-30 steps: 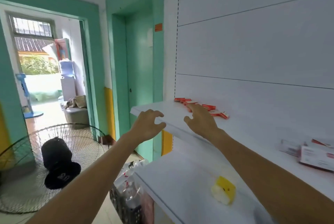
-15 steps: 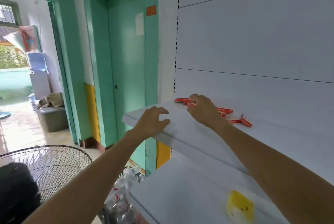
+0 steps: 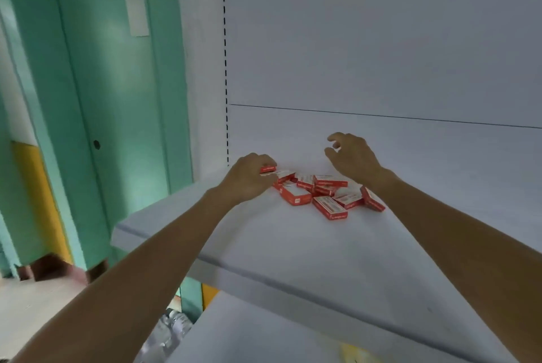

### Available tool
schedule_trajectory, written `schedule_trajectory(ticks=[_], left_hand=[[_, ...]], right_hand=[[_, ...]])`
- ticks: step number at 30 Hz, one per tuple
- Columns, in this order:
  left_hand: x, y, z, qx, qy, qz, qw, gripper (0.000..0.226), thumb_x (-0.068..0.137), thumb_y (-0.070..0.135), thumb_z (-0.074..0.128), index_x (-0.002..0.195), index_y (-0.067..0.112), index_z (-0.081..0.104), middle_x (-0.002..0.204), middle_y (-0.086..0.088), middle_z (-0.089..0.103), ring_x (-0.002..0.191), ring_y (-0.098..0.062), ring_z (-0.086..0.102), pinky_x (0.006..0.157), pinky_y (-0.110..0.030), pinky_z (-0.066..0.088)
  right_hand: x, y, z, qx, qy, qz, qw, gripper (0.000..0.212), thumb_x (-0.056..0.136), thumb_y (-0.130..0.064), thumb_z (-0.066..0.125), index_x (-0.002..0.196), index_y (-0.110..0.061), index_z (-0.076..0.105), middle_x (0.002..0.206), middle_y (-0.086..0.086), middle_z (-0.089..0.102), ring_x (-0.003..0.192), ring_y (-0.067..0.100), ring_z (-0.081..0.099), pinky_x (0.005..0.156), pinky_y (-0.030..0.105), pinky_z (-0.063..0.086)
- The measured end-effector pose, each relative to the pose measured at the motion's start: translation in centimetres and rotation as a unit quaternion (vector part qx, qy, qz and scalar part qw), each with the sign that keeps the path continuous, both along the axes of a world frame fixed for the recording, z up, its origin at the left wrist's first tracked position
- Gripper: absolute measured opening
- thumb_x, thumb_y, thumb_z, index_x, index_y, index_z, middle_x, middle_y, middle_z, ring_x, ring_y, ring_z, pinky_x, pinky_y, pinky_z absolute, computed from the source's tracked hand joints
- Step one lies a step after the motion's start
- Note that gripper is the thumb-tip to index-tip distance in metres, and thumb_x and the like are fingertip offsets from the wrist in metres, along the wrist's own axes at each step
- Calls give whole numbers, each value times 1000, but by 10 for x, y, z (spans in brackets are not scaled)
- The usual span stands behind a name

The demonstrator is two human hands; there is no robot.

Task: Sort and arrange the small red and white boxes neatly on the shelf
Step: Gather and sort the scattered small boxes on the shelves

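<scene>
Left hand (image 3: 249, 178) pinches a box (image 3: 268, 169) at the left end of the pile (image 3: 322, 194); right hand (image 3: 353, 161) slack behind it. Judged light, stiff: hold long sides.

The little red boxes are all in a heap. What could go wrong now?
1. The left hand grips one box at the edge of the pile; pulling it out might topple the ones leaning on each other.
2. That spot is near the left end of the shelf, so a nudged box could slide off.
3. The right hand hovers open behind the pile; its wrist might knock some.
</scene>
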State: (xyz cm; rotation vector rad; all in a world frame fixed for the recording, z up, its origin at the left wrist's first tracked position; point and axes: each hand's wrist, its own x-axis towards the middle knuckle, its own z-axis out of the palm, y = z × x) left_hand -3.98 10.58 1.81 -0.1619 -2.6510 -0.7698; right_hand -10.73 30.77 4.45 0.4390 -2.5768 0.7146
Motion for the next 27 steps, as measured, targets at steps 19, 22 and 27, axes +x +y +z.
schedule_trajectory(ticks=[19,22,27], left_hand=[[-112,37,-29,-140,-92,-138,976,70,77,61,59,135,26,43,124,-11,53,115,-29,51,95,-41,44],[-112,38,-26,-137,-106,-132,976,67,80,54,59,134,16,47,126,-12,53,110,-28,55,92,-41,48],[-109,40,-20,-144,-104,-133,975,52,84,24,58,133,10,46,129,-13,51,110,-26,55,85,-34,48]], right_hand=[[-27,2,-36,170,-142,-49,974,38,92,-34,52,125,-16,55,118,8,61,102,23,59,88,36,50],[-24,4,-34,175,-150,-66,971,42,92,-36,52,127,-13,54,118,11,60,98,23,61,83,32,50],[-23,0,-39,157,-138,-87,974,37,92,-34,53,116,-6,56,112,12,60,85,19,58,72,27,47]])
